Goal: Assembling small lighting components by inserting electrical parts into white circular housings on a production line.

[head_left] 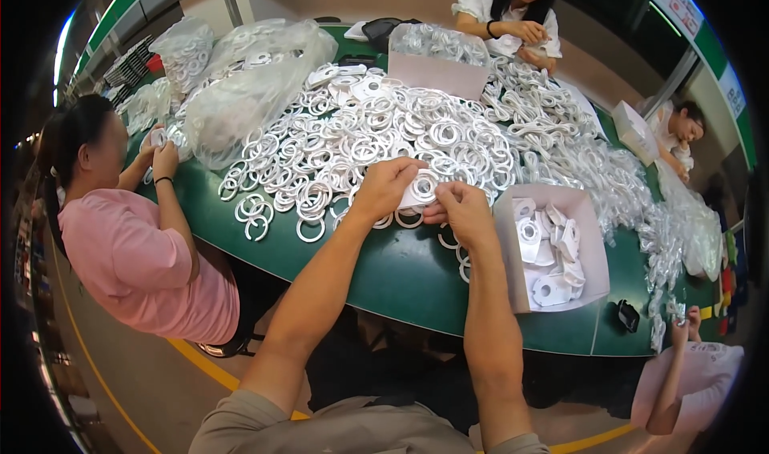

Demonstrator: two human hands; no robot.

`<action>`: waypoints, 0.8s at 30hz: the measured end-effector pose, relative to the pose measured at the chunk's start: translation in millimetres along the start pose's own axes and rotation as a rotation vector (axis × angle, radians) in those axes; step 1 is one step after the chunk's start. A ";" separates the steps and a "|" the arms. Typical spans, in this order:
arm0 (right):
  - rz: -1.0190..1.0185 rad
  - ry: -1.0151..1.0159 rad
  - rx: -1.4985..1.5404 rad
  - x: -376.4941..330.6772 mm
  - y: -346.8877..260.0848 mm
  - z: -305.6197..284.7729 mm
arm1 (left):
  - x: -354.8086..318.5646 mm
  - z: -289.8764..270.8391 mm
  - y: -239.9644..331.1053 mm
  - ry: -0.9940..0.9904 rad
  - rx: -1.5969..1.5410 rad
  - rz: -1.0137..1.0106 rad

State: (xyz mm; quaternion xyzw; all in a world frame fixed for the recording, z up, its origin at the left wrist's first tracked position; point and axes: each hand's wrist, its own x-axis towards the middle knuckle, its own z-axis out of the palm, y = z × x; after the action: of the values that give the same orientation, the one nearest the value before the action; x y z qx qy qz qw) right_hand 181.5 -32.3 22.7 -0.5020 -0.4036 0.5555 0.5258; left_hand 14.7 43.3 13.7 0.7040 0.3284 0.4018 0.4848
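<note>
Both my hands meet over the near edge of the heap, holding a flat white piece with a round ring [421, 188] between them. My left hand [386, 188] pinches its left side, thumb along the top. On the other side, the fingertips of my right hand [465, 212] close on the ring's lower right edge. Beneath and beyond lies a large heap of white open rings [320, 146], loosely piled. To the right of my right hand stands a white open box [594, 250] with several flat white pieces [553, 287] inside, shaped like the held one.
Coiled white cords [533, 110] and clear plastic bags [561, 186] cover the right of the green table [384, 278]. A big clear bag [240, 122] and a second box [432, 74] stand behind the heap. A small black object [627, 316] lies near the right edge. Several people work around.
</note>
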 end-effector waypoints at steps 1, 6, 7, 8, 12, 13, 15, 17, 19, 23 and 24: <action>-0.026 0.048 -0.018 0.0 -0.5 2.7 | 1.4 1.2 1.9 0.030 0.044 0.006; -0.124 0.150 -0.021 -2.0 -6.6 2.9 | -5.3 2.3 22.7 -0.035 -0.024 0.061; -0.122 0.104 -0.019 -2.4 -4.7 3.0 | -7.4 -0.3 26.1 -0.129 -0.155 -0.044; -0.120 0.058 -0.017 -2.7 -4.1 3.1 | -7.0 -0.7 24.6 -0.167 -0.238 -0.093; -0.129 0.127 -0.190 -2.9 -4.2 8.1 | -9.8 -0.4 25.8 -0.170 -0.280 -0.093; -0.126 0.137 -0.187 -0.3 -3.4 8.6 | -9.1 -0.3 26.0 -0.133 -0.316 -0.096; -0.126 0.145 -0.187 -0.2 -2.2 12.0 | -8.6 -1.6 23.5 -0.094 -0.352 -0.096; -0.344 0.182 -0.212 -6.5 -4.6 19.6 | -7.0 -2.8 19.5 -0.095 -0.356 -0.179; -0.475 0.200 -0.425 6.7 14.5 14.0 | -6.9 -4.0 17.2 -0.084 -0.396 -0.176; -0.901 0.378 -0.805 1.4 3.6 22.2 | -7.8 -1.3 18.3 -0.086 -0.476 -0.190; -0.806 0.403 -0.743 -1.3 0.7 21.4 | -7.7 -0.3 18.4 -0.098 -0.476 -0.195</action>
State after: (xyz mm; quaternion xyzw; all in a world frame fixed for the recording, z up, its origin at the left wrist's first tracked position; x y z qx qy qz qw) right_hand 160.3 -32.0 25.9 -0.5554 -0.6225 0.0266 0.5507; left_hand 12.2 31.1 29.3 0.5538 0.2673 0.3844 0.6886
